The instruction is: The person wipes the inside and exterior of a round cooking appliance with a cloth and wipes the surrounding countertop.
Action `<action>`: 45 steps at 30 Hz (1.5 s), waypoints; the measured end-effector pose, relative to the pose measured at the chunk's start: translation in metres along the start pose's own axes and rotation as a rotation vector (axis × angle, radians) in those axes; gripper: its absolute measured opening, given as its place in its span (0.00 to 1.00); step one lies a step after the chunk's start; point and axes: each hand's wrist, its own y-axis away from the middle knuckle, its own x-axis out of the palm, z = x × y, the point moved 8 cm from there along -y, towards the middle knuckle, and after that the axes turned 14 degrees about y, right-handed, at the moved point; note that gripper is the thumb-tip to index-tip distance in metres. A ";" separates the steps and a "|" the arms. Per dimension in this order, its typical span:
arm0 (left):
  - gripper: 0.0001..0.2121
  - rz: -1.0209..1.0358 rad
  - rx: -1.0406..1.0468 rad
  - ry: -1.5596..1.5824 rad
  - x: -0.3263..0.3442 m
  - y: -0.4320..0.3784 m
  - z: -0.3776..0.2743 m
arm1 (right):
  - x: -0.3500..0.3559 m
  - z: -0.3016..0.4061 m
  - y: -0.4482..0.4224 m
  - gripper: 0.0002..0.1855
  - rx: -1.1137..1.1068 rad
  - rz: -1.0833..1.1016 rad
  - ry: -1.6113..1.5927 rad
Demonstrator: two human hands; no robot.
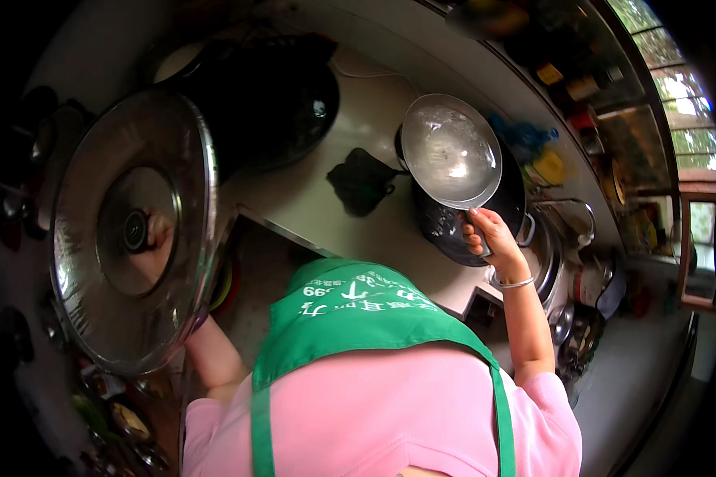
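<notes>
At the left, a large round glass lid [134,334] with a shiny rim is raised on its edge. Through the glass I see my left hand [160,241] closed around its dark knob [135,231]. My right hand [494,237] grips the handle of a wide metal ladle [452,152]. The ladle's round bowl gleams; whether liquid lies in it I cannot tell for sure. Below it stands a dark pot [438,229] with a side handle, partly hidden by the ladle and my hand. A large black wok [298,113] sits beyond the lid.
A dark pot holder or cloth [364,182] lies on the pale countertop [310,203]. Right of the pot are a curved faucet [582,211], a yellow container [550,168] and blue plastic [525,140]. Dishes with food [130,420] stand low at the left.
</notes>
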 end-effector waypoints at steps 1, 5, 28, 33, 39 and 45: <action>0.09 -0.009 0.023 0.015 -0.001 -0.002 -0.002 | 0.007 0.007 -0.008 0.12 0.002 0.020 0.013; 0.09 -0.032 0.079 0.033 -0.001 -0.002 -0.012 | 0.038 0.036 -0.045 0.12 0.002 0.065 0.073; 0.07 -0.064 0.239 0.026 -0.009 -0.002 -0.045 | 0.128 0.094 -0.245 0.13 0.120 0.215 0.363; 0.02 0.085 0.141 0.042 0.004 -0.001 -0.042 | 0.120 0.111 -0.246 0.13 0.082 0.121 0.501; 0.06 -0.048 0.263 0.063 -0.007 -0.001 -0.057 | 0.112 0.135 -0.250 0.14 -0.050 0.033 0.752; 0.07 -0.103 0.244 0.129 -0.014 0.001 -0.059 | 0.112 0.159 -0.242 0.16 -0.136 -0.094 0.902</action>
